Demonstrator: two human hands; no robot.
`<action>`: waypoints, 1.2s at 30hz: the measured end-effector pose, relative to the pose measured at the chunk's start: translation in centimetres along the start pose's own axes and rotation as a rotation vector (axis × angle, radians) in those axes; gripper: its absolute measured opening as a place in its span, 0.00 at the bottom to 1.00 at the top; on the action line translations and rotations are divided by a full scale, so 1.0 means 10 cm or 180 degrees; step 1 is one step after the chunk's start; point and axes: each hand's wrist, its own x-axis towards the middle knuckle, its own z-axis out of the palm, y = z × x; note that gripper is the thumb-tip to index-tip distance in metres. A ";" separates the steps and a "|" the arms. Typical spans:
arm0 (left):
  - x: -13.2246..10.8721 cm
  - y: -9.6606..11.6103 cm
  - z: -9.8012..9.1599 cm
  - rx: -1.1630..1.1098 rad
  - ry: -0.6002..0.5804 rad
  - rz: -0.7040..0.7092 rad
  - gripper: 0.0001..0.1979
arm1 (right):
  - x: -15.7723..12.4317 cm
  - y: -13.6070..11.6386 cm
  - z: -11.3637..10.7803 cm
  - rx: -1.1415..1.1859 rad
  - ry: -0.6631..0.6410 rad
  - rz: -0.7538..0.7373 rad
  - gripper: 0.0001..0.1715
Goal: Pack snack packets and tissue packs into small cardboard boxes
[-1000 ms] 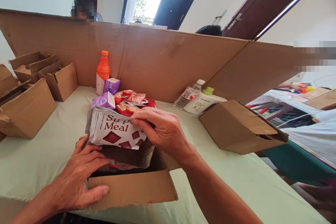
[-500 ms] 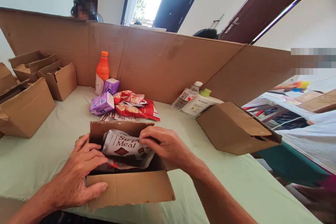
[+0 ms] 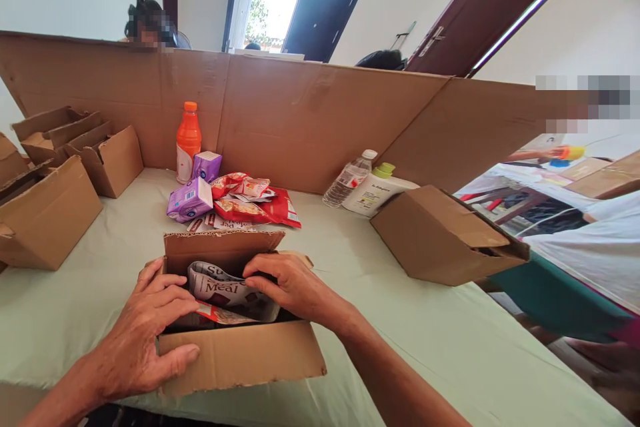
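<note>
Since a second ago, the white "Meal" packet [image 3: 225,288] has come down from above the rim into the open cardboard box [image 3: 243,359], the right hand [image 3: 286,285] lowering with it. In the head view, the right hand's fingers pinch the packet's upper right edge; the left hand's [image 3: 147,333] are spread over the box's left side, thumb on the front flap. A red packet [image 3: 225,315] lies just in front. Good handling, I judge, means steadying the box, keeping the bulging top from snagging, and releasing gently.
</note>
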 end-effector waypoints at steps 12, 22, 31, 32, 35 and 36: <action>0.01 0.00 0.02 -0.0053 0.0190 0.0042 0.18 | 0.04 -0.10 -0.03 0.0277 -0.0077 0.0596 0.13; -0.01 0.00 0.04 -0.0120 0.0167 0.0033 0.18 | 0.07 -0.04 -0.04 0.0618 0.0444 0.0835 0.15; -0.01 0.00 0.03 -0.0145 0.0225 0.0027 0.18 | 0.10 -0.05 -0.01 0.0654 0.1296 0.0116 0.12; -0.01 0.01 0.03 -0.0146 0.0232 0.0030 0.18 | 0.09 -0.03 0.00 0.0641 0.1377 0.0112 0.12; -0.01 0.01 0.03 -0.0118 0.0223 0.0039 0.18 | 0.08 0.02 0.02 0.0543 0.1295 0.0220 0.12; -0.01 0.00 0.03 -0.0099 0.0222 0.0049 0.19 | 0.07 0.03 0.03 0.0452 0.1086 0.0275 0.12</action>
